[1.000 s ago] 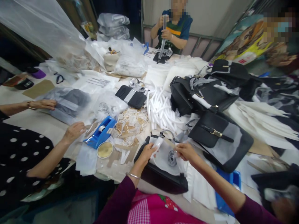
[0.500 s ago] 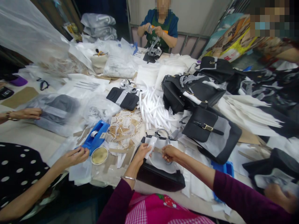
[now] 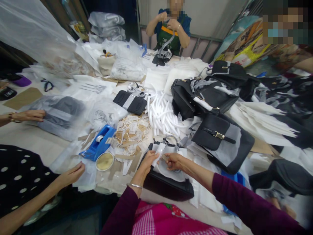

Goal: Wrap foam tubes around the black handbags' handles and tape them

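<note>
A black handbag [image 3: 167,187] lies in front of me on the table, with a thin white sheet [image 3: 173,174] over its upper part. My left hand [image 3: 148,160] is closed around a pale wrapped strip [image 3: 159,152], apparently part of the bag's handle or strap, standing above the sheet. Just to the right, my right hand [image 3: 174,161] has its fingers curled, thumb and forefinger close to that strip. Whether anything sits in those right fingers is too small to make out. Behind both hands rises the bag's dark, wrapped handle [image 3: 171,138].
White foam tubes [image 3: 162,114] lie beyond the bag, beside strung tags [image 3: 132,130]. A blue tape dispenser [image 3: 100,142] and a round tin [image 3: 104,161] stand left. Black bags [image 3: 217,137] are piled right. A co-worker's hand [image 3: 73,173] is at left; another person faces me across the table.
My right hand has shifted slightly left, towards the strip in my left hand. The left co-worker's hand has drawn back from the tape dispenser. The person opposite has raised both hands.
</note>
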